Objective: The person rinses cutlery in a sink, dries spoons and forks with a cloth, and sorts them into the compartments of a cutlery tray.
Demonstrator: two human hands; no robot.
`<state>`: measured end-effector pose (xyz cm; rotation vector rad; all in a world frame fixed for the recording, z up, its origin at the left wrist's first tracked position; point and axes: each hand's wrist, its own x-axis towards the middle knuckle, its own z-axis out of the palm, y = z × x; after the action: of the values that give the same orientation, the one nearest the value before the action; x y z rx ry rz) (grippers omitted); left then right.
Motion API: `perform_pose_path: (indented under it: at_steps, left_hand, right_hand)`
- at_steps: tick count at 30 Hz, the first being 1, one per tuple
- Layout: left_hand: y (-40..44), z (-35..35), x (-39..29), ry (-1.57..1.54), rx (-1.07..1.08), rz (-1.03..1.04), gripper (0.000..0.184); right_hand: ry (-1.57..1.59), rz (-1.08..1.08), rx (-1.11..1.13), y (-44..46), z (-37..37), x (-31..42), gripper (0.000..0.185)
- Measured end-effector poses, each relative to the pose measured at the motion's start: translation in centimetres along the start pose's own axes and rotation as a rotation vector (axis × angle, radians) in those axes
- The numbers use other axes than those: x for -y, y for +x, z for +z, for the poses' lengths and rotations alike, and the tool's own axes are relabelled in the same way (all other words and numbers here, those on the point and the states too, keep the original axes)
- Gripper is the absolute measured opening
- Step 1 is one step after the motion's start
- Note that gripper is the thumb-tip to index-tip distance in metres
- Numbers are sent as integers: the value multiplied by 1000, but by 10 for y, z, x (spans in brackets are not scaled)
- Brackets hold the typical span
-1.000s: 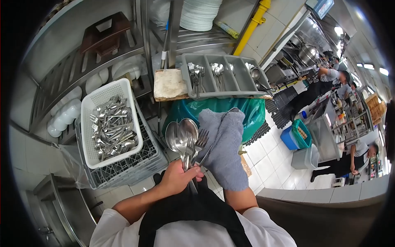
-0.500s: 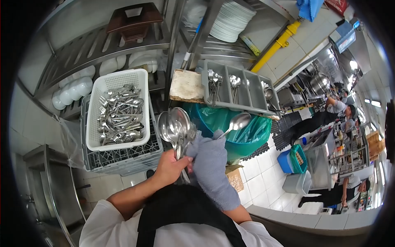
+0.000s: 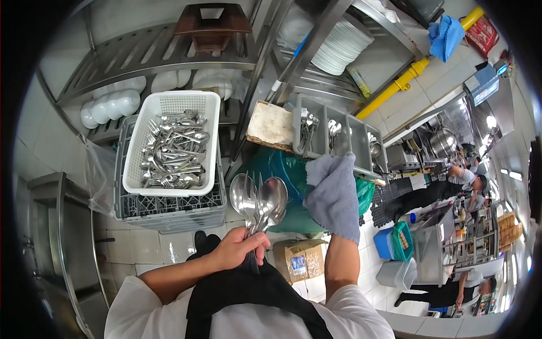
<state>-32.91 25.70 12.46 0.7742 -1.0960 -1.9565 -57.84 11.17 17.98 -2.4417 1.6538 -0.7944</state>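
Evidently, one left hand (image 3: 240, 248) has its fingers wrapped round one bundle of cutlery (image 3: 258, 206), gripping it by the handles in front of the black apron (image 3: 251, 299). Two large spoon bowls show clearly at the top of that bundle, with narrower metal pieces between them that overlap too closely to count. One grey cloth (image 3: 333, 195) covers the right hand at the end of the extended right forearm (image 3: 342, 263); I cannot tell how its fingers stand or whether they hold anything. That cloth overlaps the near edge of one grey cutlery tray (image 3: 302, 104), though contact is unclear. Four compartments divide the tray: forks (image 3: 307, 127) lie in the first, spoons (image 3: 333, 130) in the second, the third is partly hidden, and larger utensils (image 3: 375, 148) are in the fourth. Well to the left, one white perforated basket (image 3: 213, 113) holds a jumbled heap of loose cutlery (image 3: 176, 150), too many to count, and rests on grey crates (image 3: 169, 217). One bin (image 3: 296, 217) with a green liner (image 3: 365, 195) stands below the tray, and one cardboard box (image 3: 299, 260) sits on the floor beyond the apron.
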Motion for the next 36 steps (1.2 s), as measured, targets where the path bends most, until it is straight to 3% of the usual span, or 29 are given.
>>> perform_pose_path:
  at_steps: [6, 8, 13, 17, 19, 21, 24, 29, 36]
  left_hand:
    - [-1, -4, 5, -156, 53, -25, 30]
    - [0, -8, 7, -159, 61, 4, 27]
    - [3, -2, 0, -33, 46, -58, 23]
    - [10, 4, 1, -50, 25, -46, 22]
    - [13, 5, -2, -81, -27, -31, 24]
    - [11, 3, -2, -16, -93, -85, 21]
    - [14, 4, -5, 15, -133, -58, 19]
    - [28, 13, -12, 57, -170, -21, 17]
    - [36, 22, -12, 167, -138, 14, 12]
  right_hand:
    - [521, 385, 102, -28, -26, 75, 15]
    - [33, 81, -1, -41, -21, 93, 14]
    - [138, 178, 276, -20, -49, 68, 23]
    - [97, 297, 27, -11, -48, 15, 25]
    - [-43, 376, 9, -23, -43, 17, 27]
    - [-176, 456, 139, -27, -50, 53, 29]
    - [-295, 572, 556, -27, -60, 101, 33]
    - [-163, 266, 216, -72, -31, 113, 31]
    - [-231, 216, -45, -73, -12, 115, 28]
